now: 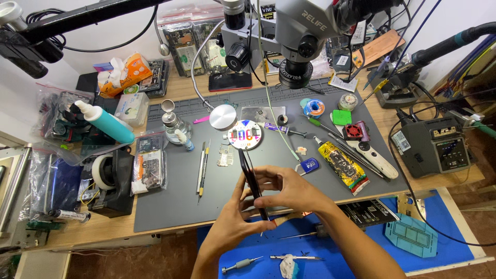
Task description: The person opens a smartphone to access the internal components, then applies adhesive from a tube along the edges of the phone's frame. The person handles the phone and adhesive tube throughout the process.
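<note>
2 bare hands meet at the lower centre of the frame, both gripping a dark phone [252,182] held edge-on and nearly upright above the near edge of a grey work mat [170,206]. The left hand [238,219] pinches the phone's lower end from below, thumb and fingers closed on it. The right hand [289,191] wraps the phone's middle from the right, fingers curled across its face.

Just behind the hands lie a small circuit board [225,155], 2 slim tools [202,168] and a round patterned disc [245,135]. To the right rests a yellow tube [342,166]. A microscope [297,36] hangs over the mat at the top centre. At left sit a teal bottle [106,122] and a black tape dispenser [111,181]. A soldering station [436,144] stands at the right. Below the hands, on a blue mat [361,243], lies a screwdriver [241,265].
</note>
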